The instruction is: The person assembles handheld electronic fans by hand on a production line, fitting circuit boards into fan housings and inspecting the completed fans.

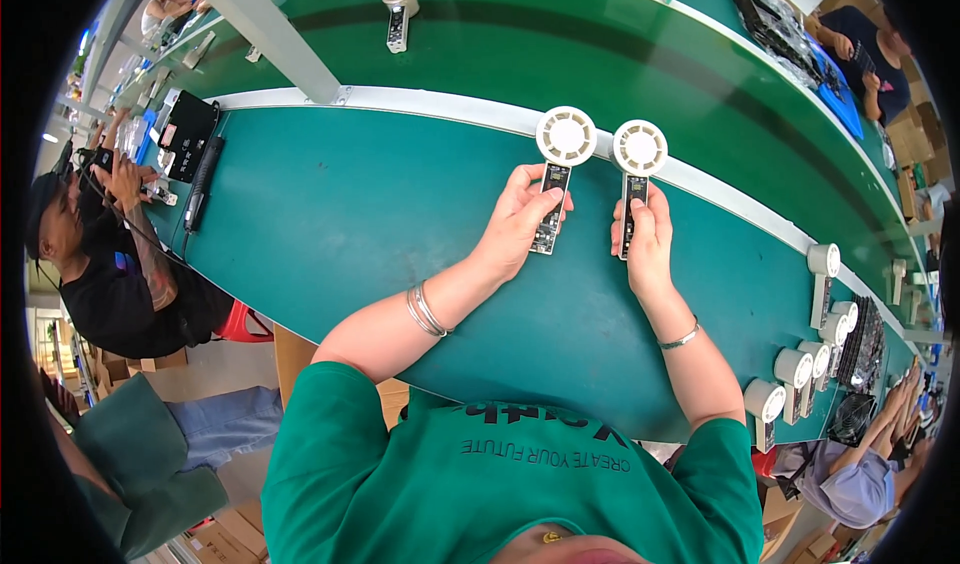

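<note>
My left hand (513,222) is closed around the handle of a white handheld fan (567,137), its thumb on the dark circuit board exposed in the handle. A matching second handheld fan (640,149) is gripped by my right hand (651,241), the thumb again lying over the board. Both fans are held upright side by side, a small gap between their round slotted heads. They are over the far part of the green work table (400,204), near its pale rail (460,110). My fingers behind the handles are partly hidden.
Several similar fans (793,369) stand along the table's right end, beside a stack of black trays (860,344). Another fan (398,19) lies on the green belt beyond the rail. A black device (187,136) sits at the left end, near a co-worker (110,264).
</note>
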### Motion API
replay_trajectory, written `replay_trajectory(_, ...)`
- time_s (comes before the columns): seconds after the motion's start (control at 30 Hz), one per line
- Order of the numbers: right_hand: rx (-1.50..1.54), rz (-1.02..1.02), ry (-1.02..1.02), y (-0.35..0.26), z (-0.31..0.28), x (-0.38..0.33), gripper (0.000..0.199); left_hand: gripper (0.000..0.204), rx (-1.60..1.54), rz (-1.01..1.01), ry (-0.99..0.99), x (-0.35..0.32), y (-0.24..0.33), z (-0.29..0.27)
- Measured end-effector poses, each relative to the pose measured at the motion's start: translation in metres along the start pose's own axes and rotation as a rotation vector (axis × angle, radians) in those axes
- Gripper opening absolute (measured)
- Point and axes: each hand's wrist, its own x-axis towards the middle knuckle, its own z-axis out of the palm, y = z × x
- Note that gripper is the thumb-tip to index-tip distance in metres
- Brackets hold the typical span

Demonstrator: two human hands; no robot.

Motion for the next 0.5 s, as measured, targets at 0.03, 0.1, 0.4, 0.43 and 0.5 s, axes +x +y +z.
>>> replay_trajectory(0.03, -0.004, 0.013, -0.003, -0.0016, 0.0000, -0.0008, 0.030, 0.029, 0.013, 0.008, 0.000, -0.0005, 0.0002, 0.0000)
replay_trajectory(0.1, -0.004, -0.009, -0.005, -0.0037, 0.0020, -0.0024, 0.031, 0.029, 0.026, 0.018, 0.003, -0.0014, 0.0013, -0.0014)
replay_trajectory(0.4, -0.022, -0.072, -0.023, -0.0066, 0.0011, -0.0057, 0.035, 0.027, 0.021, 0.057, -0.001, -0.0010, 0.0007, -0.0023)
replay_trajectory(0.43, -0.024, -0.071, -0.023, -0.0064, 0.0007, -0.0058, 0.035, 0.026, 0.015, 0.058, 0.001, -0.0009, 0.0006, -0.0024)
replay_trajectory(0.5, -0.027, -0.081, -0.029, -0.0064, 0.0002, -0.0056, 0.035, 0.026, 0.008, 0.059, 0.003, -0.0005, 0.0000, -0.0028)
